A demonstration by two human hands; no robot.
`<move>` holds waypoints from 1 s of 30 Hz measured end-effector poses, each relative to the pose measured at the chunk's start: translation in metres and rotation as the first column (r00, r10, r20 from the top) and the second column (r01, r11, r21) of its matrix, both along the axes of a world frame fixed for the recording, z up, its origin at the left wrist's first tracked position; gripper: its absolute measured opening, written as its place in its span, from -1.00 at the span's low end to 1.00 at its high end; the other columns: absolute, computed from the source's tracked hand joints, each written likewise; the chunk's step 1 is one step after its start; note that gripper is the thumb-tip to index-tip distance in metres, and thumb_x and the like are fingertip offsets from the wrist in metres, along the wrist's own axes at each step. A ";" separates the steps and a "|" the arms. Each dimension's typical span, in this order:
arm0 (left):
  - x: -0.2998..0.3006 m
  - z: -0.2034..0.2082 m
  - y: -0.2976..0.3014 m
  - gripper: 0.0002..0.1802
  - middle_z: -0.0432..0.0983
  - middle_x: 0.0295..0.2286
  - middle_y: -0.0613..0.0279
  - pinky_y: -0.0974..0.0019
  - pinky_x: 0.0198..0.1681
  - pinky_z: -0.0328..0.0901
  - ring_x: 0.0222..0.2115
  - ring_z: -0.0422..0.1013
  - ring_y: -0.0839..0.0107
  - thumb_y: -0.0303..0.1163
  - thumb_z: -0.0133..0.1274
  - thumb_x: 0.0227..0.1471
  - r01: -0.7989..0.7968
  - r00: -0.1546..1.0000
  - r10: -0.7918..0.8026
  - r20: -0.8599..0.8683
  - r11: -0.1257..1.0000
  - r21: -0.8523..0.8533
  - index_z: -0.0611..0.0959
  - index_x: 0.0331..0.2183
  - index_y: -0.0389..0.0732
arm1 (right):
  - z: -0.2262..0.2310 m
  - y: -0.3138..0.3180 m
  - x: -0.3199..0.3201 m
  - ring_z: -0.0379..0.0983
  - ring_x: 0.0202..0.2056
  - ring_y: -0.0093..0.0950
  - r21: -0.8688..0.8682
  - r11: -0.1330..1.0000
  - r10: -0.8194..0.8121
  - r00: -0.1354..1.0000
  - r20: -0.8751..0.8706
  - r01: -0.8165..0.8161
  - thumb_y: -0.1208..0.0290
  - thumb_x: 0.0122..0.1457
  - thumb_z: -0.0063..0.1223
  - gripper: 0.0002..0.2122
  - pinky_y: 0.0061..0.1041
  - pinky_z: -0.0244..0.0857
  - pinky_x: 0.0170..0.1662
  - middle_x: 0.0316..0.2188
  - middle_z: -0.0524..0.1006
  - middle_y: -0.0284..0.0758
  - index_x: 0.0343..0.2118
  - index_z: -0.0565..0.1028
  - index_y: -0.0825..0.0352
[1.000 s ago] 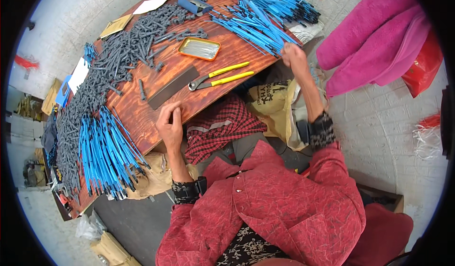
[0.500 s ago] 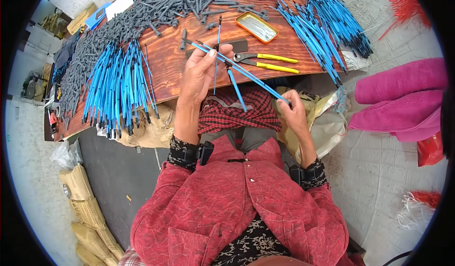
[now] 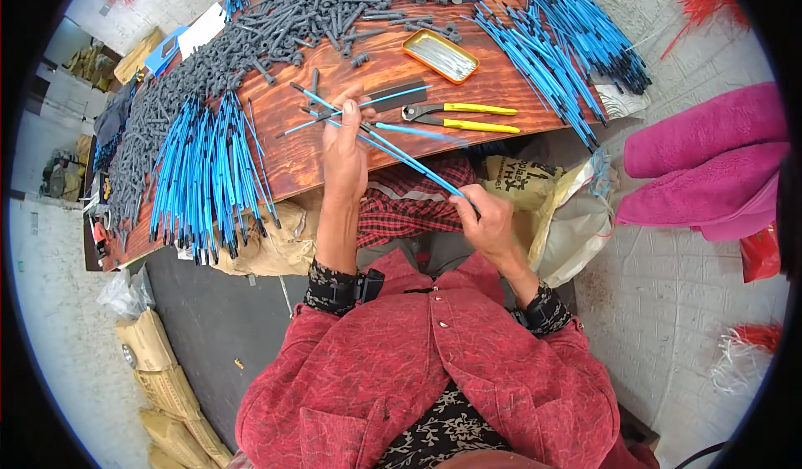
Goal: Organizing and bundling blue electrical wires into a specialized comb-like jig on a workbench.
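My left hand (image 3: 344, 156) is raised at the table's near edge, its thumb and fingers pinched on several thin blue rods (image 3: 411, 162) with black ends. These cross each other at the fingertips and fan out sideways; one is blurred. Lower and to the right, my right hand (image 3: 489, 221) is closed around the near ends of the rods that slant down from the left hand. Just beyond the hands, pincers (image 3: 480, 125) with yellow handles lie beside a dark flat bar (image 3: 397, 95) on the wooden table (image 3: 288, 156).
Grey plastic plugs (image 3: 292, 26) are heaped across the table's far and left side. Bundles of blue rods (image 3: 209, 177) hang over the near left edge, with more rods (image 3: 576, 35) at right. An orange-rimmed tin (image 3: 476, 70) holds thin metal pieces. A sack (image 3: 576, 218) stands below.
Both hands have shifted a little left and toward me. The crossing rods at my left fingertips have swung from nearly upright to a flatter slant.
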State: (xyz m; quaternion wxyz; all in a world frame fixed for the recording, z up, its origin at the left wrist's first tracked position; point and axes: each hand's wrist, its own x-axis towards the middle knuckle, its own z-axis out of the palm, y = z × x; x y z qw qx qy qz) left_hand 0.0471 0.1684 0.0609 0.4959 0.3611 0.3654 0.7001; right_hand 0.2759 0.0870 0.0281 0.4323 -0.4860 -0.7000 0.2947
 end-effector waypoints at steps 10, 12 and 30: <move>-0.018 0.004 0.004 -0.58 0.47 -0.18 0.08 0.05 0.00 0.44 -0.10 0.47 0.20 -0.39 -0.17 0.34 0.171 0.963 -0.135 0.234 0.975 -0.142 0.32 0.16 -0.30 | -0.017 0.003 0.004 0.53 -0.50 -0.21 0.235 0.952 -0.224 0.971 0.086 0.199 0.50 0.09 0.25 -0.91 -0.34 0.36 -0.47 -0.52 0.57 -0.21 -0.36 0.55 0.31; -0.024 -0.002 0.009 -0.62 0.50 -0.17 0.07 0.03 -0.03 0.47 -0.11 0.49 0.15 -0.34 -0.11 0.32 0.195 0.942 -0.151 0.300 0.973 -0.123 0.43 0.10 -0.30 | -0.013 0.005 0.005 0.54 -0.47 -0.23 0.183 0.976 -0.134 0.989 0.069 0.120 0.43 0.16 0.21 -0.88 -0.35 0.36 -0.44 -0.49 0.57 -0.20 -0.32 0.53 0.35; -0.011 0.001 0.003 -0.71 0.53 -0.29 0.31 0.26 -0.22 0.47 -0.30 0.52 0.45 -0.42 0.13 0.18 0.036 0.983 -0.028 0.182 0.998 -0.043 0.45 -0.08 -0.09 | -0.033 0.002 -0.002 0.40 -0.48 -0.57 -0.224 0.973 -0.094 0.980 -0.178 0.053 0.27 0.32 0.02 -0.77 -0.47 0.28 -0.38 -0.55 0.49 -0.33 -0.29 0.51 0.38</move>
